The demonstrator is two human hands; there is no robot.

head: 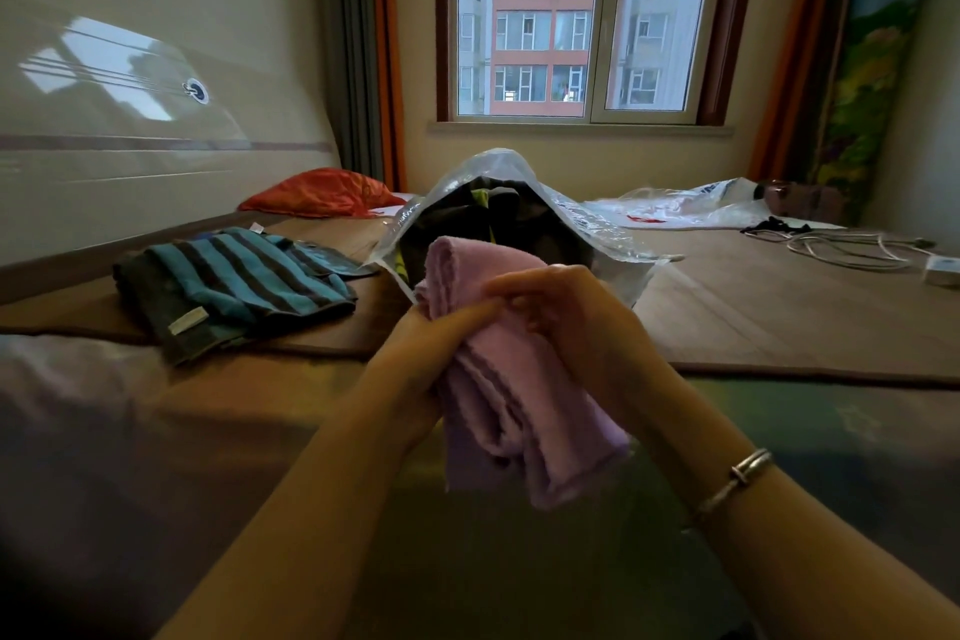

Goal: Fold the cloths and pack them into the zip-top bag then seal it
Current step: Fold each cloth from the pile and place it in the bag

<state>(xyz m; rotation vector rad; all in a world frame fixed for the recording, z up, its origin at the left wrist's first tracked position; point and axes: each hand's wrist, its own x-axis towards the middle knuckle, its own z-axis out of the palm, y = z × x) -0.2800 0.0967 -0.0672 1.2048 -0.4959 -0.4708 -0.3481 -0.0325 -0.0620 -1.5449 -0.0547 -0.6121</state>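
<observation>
matt pink cloth (498,379), glossy (clear) plastic bag (597,224)

Access to bag mouth: partly obstructed

The zip-top bag (519,224) mouth gapes open toward the viewer; dark cloths fill its interior, the pink cloth (509,369) sits directly before it, striped cloth (234,286) lies left.

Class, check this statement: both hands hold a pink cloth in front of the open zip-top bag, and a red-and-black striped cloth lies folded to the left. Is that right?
One detail is wrong: the head view shows the striped cloth is blue and black, not red. The rest stands: the left hand and right hand hold the pink cloth before the open zip-top bag.
</observation>
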